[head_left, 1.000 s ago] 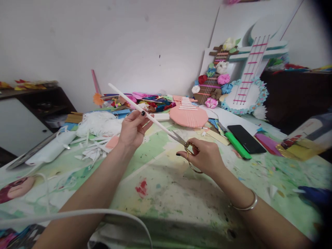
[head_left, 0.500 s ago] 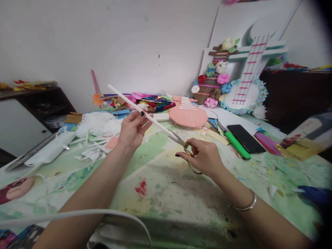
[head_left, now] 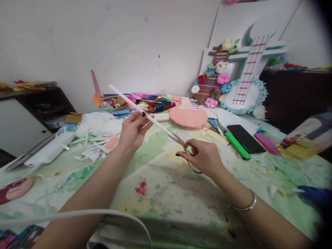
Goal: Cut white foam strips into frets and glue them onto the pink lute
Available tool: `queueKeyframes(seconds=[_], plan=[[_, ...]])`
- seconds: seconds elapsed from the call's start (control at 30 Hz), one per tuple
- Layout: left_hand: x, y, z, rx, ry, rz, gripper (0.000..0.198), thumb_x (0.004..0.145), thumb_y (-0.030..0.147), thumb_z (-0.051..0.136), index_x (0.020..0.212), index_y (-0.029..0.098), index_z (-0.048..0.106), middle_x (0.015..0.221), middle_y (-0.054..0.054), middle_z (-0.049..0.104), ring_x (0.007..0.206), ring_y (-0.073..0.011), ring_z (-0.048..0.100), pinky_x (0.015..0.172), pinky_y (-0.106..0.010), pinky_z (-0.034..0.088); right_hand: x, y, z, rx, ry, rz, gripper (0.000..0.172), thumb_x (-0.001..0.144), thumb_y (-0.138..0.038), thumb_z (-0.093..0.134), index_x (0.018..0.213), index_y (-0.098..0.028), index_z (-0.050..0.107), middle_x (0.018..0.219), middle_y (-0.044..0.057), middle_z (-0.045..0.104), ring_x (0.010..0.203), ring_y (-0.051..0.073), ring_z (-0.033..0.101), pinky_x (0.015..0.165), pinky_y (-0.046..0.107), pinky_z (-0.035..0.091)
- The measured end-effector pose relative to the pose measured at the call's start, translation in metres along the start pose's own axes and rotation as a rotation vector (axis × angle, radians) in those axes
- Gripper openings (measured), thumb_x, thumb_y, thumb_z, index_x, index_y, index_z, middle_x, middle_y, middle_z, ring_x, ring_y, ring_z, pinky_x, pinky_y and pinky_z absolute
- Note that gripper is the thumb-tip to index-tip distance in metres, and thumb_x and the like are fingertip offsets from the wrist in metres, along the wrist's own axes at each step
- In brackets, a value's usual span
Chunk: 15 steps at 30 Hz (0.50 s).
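A long, thin white paper stick (head_left: 124, 98) slants down to the right across the middle of the view. My left hand (head_left: 135, 129) pinches it near its middle, between thumb and fingers. My right hand (head_left: 206, 155) holds scissors (head_left: 179, 139) with gold-coloured handles, its fingers through the loops. The scissor blades meet the lower right end of the stick; whether they are cutting into it I cannot tell. Beyond both hands lies a salmon-pink paper guitar (head_left: 187, 117) with white strips and strings on it.
Tangled white string (head_left: 97, 123) and white paper scraps (head_left: 94, 152) lie left. A black phone (head_left: 246, 138), a green cutter (head_left: 237, 144) and a bottle of yellowish liquid (head_left: 306, 138) are right. Decorated guitars (head_left: 240, 91) lean at the back. A white cable (head_left: 103, 211) crosses in front.
Almost nothing differs. My left hand and the white stick have shifted very slightly to the right, while the scissors stay at the stick's lower end.
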State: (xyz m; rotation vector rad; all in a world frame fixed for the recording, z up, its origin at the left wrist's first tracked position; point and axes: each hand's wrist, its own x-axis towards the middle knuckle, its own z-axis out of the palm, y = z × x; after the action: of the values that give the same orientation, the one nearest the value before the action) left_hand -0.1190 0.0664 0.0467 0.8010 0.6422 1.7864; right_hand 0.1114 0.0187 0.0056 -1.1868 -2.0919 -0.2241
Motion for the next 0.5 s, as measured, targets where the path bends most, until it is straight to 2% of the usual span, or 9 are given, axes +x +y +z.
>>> queueKeyframes(seconds=[0.4, 0.5], plan=[[0.0003, -0.001, 0.0, 0.028, 0.017, 0.0, 0.011, 0.071, 0.006, 0.067, 0.072, 0.018, 0.066, 0.071, 0.002, 0.069, 0.075, -0.014, 0.069, 0.076, -0.027, 0.057, 0.0009, 0.0006, 0.0001, -0.004, 0.024, -0.001, 0.045, 0.075, -0.061, 0.057, 0.069, -0.017, 0.059, 0.051, -0.001, 0.057, 0.044, 0.009, 0.047, 0.049, 0.022, 0.028], [-0.0003, -0.0009, 0.0007, 0.014, 0.022, -0.011, 0.013, 0.073, 0.005, 0.064, 0.072, 0.017, 0.066, 0.07, 0.002, 0.069, 0.075, -0.0139, 0.069, 0.072, -0.024, 0.057, 0.0007, 0.0009, 0.0002, -0.009, 0.02, 0.004, 0.045, 0.074, -0.062, 0.057, 0.068, -0.017, 0.059, 0.05, -0.002, 0.056, 0.045, 0.01, 0.047, 0.049, 0.022, 0.027]])
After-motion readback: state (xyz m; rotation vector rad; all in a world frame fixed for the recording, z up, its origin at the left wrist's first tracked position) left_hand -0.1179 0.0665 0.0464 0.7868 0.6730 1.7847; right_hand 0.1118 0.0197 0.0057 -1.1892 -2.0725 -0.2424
